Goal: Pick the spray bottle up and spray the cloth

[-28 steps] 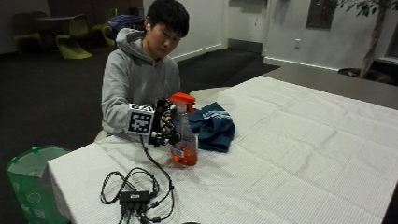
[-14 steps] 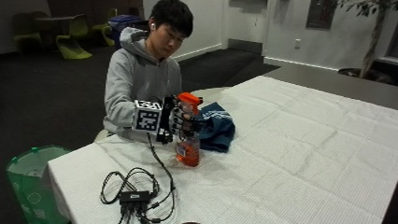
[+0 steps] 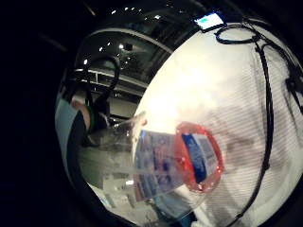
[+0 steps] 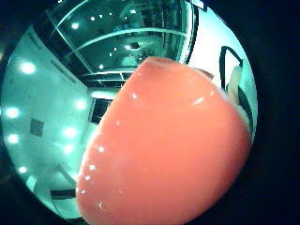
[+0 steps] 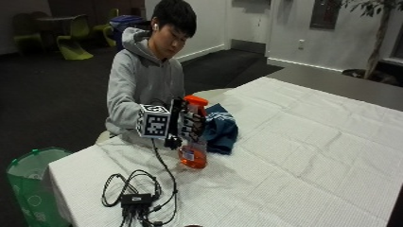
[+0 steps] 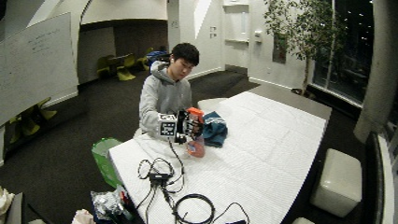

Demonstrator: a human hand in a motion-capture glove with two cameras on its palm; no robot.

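In the outside view my gloved right hand (image 5: pixel 184 124) grips the neck of a clear spray bottle (image 5: pixel 193 142) with an orange spray head (image 5: pixel 196 100) and orange liquid at its bottom. The bottle stands about upright, its base close to the white tablecloth (image 5: pixel 302 156); I cannot tell if it touches. A crumpled dark blue cloth (image 5: pixel 220 130) lies on the table right beside the bottle, on its far side. The little finger side palm view shows the bottle's labelled body and base (image 3: pixel 175 163) over the tablecloth. The orange spray head (image 4: pixel 164 150) fills the thumb side palm view.
A tangle of black cables with a small black box (image 5: pixel 135 198) lies on the table's near corner. A green bin (image 5: pixel 31 184) stands on the floor beside the table. The wide outside view shows more coiled cable (image 6: pixel 193 210) at the near edge.
My hand and the bottle have shifted a little toward the blue cloth. The grip on the bottle is the same.
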